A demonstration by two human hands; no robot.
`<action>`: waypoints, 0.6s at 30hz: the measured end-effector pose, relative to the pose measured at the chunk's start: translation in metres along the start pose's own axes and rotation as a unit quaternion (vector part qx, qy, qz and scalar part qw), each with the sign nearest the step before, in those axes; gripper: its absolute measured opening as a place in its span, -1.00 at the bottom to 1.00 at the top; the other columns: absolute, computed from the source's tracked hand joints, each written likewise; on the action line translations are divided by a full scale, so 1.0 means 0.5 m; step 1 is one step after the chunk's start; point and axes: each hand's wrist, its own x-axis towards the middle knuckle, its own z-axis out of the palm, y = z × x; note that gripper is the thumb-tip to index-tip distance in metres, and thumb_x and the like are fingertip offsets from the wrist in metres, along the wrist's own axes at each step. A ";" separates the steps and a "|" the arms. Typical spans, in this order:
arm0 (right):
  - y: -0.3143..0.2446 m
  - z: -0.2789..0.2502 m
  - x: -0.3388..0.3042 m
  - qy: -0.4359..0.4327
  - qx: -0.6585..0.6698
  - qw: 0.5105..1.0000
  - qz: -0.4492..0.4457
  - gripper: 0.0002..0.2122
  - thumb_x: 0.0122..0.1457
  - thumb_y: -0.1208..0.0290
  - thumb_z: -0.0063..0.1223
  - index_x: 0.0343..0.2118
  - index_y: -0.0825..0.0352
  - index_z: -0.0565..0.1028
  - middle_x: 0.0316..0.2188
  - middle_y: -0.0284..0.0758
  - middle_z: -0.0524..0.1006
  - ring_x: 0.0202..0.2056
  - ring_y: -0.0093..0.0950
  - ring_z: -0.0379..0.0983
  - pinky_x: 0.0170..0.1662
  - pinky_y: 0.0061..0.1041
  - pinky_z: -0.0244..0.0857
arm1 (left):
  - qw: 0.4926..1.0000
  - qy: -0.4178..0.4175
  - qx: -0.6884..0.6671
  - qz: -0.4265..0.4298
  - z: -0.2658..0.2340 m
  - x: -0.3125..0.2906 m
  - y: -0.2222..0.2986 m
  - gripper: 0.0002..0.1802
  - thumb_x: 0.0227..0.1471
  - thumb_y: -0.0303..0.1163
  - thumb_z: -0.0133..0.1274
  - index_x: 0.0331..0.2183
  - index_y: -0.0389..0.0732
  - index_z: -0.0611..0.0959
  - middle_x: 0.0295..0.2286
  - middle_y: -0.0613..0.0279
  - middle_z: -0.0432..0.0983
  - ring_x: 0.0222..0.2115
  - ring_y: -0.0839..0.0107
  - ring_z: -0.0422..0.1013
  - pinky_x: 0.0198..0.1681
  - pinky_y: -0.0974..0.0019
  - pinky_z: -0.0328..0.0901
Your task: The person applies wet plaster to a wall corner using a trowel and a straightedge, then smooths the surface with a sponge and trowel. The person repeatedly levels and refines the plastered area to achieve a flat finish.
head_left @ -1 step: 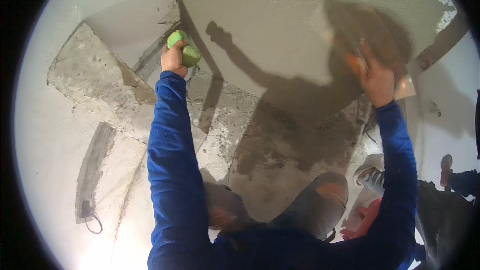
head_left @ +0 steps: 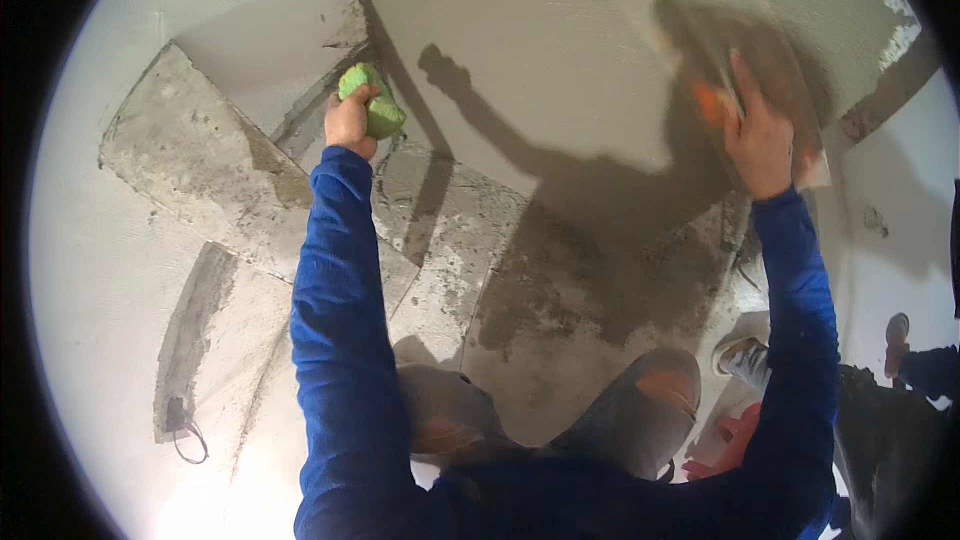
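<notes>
My left hand is closed round a green sponge, squeezed in at its middle, in front of the left part of the wall. On the right my right hand grips the orange handle of a plastering trowel. The trowel's wide, flat blade is blurred by motion and partly lost in shadow. It lies against or very close to the smooth grey, damp-looking plaster; contact cannot be made out. Shadows of my arms and body fall across the plaster.
Rough bare concrete patches edge the plaster at the left and below. A wire loop sticks out at lower left. At lower right are a red plastic object, a shoe and another person's foot.
My right hand and the trowel have shifted slightly upward over the plaster. My left hand keeps its hold on the sponge, almost in the same place.
</notes>
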 end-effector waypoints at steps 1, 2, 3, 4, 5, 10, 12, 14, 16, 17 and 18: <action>-0.036 0.026 0.054 0.014 0.022 1.000 0.015 -0.47 0.20 0.14 -0.02 0.21 0.17 0.22 -0.63 -0.15 0.51 -0.65 -0.31 0.46 -0.62 -0.34 0.35 | 0.999 -0.004 0.036 0.021 -0.017 -0.010 -0.006 -0.49 -0.16 -0.53 0.11 -0.09 -0.29 0.38 -0.27 0.08 0.42 -0.32 0.17 0.44 -0.33 0.06 0.43; -0.080 0.062 0.101 0.050 0.060 0.997 -0.005 -0.48 0.21 0.17 -0.03 0.20 0.25 0.22 -0.63 -0.13 0.51 -0.63 -0.28 0.48 -0.60 -0.32 0.35 | 0.997 -0.034 0.061 0.011 -0.038 -0.024 -0.011 -0.48 -0.14 -0.55 0.10 -0.06 -0.29 0.37 -0.27 0.09 0.42 -0.31 0.19 0.44 -0.31 0.09 0.43; -0.131 0.111 0.139 0.040 0.107 0.993 0.002 -0.47 0.21 0.17 -0.05 0.21 0.25 0.19 -0.63 -0.10 0.51 -0.62 -0.23 0.48 -0.56 -0.27 0.37 | 0.997 -0.052 0.061 -0.010 -0.061 -0.045 -0.020 -0.46 -0.14 -0.55 0.09 -0.04 -0.29 0.36 -0.26 0.09 0.42 -0.30 0.19 0.44 -0.31 0.11 0.43; -0.187 0.168 0.164 0.050 0.170 0.984 -0.030 -0.45 0.21 0.16 -0.07 0.22 0.25 0.16 -0.64 -0.08 0.51 -0.60 -0.18 0.48 -0.52 -0.22 0.38 | 0.995 -0.077 0.060 -0.026 -0.086 -0.069 -0.030 -0.45 -0.13 -0.56 0.09 -0.03 -0.29 0.36 -0.25 0.10 0.42 -0.29 0.20 0.44 -0.30 0.12 0.43; -0.240 0.230 0.184 -0.049 0.196 0.979 0.013 -0.43 0.21 0.15 -0.08 0.24 0.25 0.12 -0.63 -0.05 0.50 -0.58 -0.12 0.49 -0.47 -0.18 0.38 | 0.995 -0.085 0.031 -0.052 -0.111 -0.098 -0.047 -0.44 -0.13 -0.56 0.08 -0.01 -0.28 0.35 -0.24 0.11 0.41 -0.27 0.21 0.43 -0.27 0.14 0.42; -0.456 0.554 0.088 -0.274 0.120 0.954 -0.029 -0.30 0.20 0.09 -0.06 0.32 0.05 -0.12 -0.68 -0.02 0.47 -0.60 -0.07 0.47 -0.47 -0.13 0.40 | 0.983 -0.096 -0.013 -0.153 -0.242 -0.231 -0.170 -0.39 -0.15 -0.55 0.08 0.02 -0.25 0.34 -0.21 0.12 0.42 -0.25 0.22 0.43 -0.22 0.18 0.40; -0.485 0.650 0.007 -0.300 0.126 0.945 -0.038 -0.31 0.20 0.07 -0.09 0.32 0.01 -0.14 -0.60 -0.07 0.52 -0.59 -0.12 0.50 -0.46 -0.11 0.42 | 0.976 -0.076 -0.019 -0.202 -0.280 -0.257 -0.212 -0.41 -0.16 -0.56 0.09 -0.01 -0.24 0.35 -0.24 0.14 0.42 -0.26 0.24 0.43 -0.22 0.19 0.40; -0.493 0.719 -0.070 -0.317 0.104 0.942 -0.034 -0.33 0.22 0.06 -0.12 0.32 0.02 -0.13 -0.49 -0.15 0.57 -0.58 -0.16 0.50 -0.46 -0.13 0.43 | 0.975 -0.071 -0.012 -0.210 -0.300 -0.264 -0.237 -0.43 -0.17 -0.59 0.10 -0.04 -0.25 0.35 -0.25 0.17 0.42 -0.27 0.30 0.42 -0.20 0.23 0.38; -0.477 0.758 -0.143 -0.376 0.083 0.922 -0.044 -0.36 0.23 0.06 -0.13 0.31 0.03 -0.08 -0.35 -0.20 0.58 -0.55 -0.20 0.51 -0.45 -0.17 0.45 | 0.969 -0.058 -0.004 -0.240 -0.300 -0.264 -0.250 -0.45 -0.17 -0.61 0.10 -0.06 -0.25 0.36 -0.27 0.19 0.42 -0.30 0.34 0.42 -0.20 0.28 0.37; -0.461 0.764 -0.180 -0.362 0.077 0.927 -0.050 -0.37 0.23 0.05 -0.13 0.31 0.02 -0.07 -0.34 -0.20 0.57 -0.55 -0.22 0.52 -0.45 -0.19 0.46 | 0.969 -0.063 -0.003 -0.238 -0.294 -0.263 -0.253 -0.45 -0.16 -0.62 0.10 -0.06 -0.25 0.36 -0.27 0.19 0.43 -0.30 0.35 0.42 -0.20 0.28 0.37; -0.446 0.765 -0.214 -0.374 0.054 0.924 -0.053 -0.37 0.23 0.05 -0.14 0.30 0.02 -0.06 -0.32 -0.20 0.57 -0.54 -0.23 0.52 -0.44 -0.21 0.47 | 0.969 -0.072 -0.001 -0.235 -0.284 -0.262 -0.254 -0.46 -0.16 -0.62 0.09 -0.06 -0.25 0.36 -0.27 0.19 0.43 -0.30 0.36 0.42 -0.20 0.28 0.37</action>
